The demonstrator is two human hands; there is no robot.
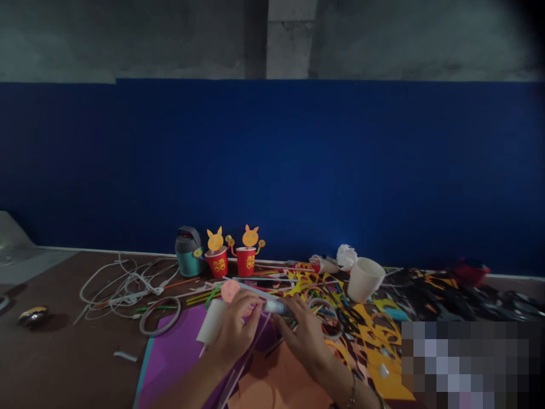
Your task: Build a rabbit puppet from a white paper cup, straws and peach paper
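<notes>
My left hand [239,326] is closed in a pinch above the purple sheet [179,346]; what its fingertips hold is too small to make out. A round pink paper disc [230,290] shows just beyond its knuckles. My right hand [304,335] is closed around a small tube [276,307] with a pale blue-white label, its end pointing at the left fingertips. A white paper piece [212,322] shows left of my left hand. Under my right wrist lie orange paper sheets [276,378].
Two red paper cups [246,262] with orange paper animal figures stand at the back beside a teal flask [188,253]. White cables [123,289] are coiled on the left. Yellow paper scraps [374,329] and a white cup [365,280] are on the right. A blue panel [289,165] rises behind.
</notes>
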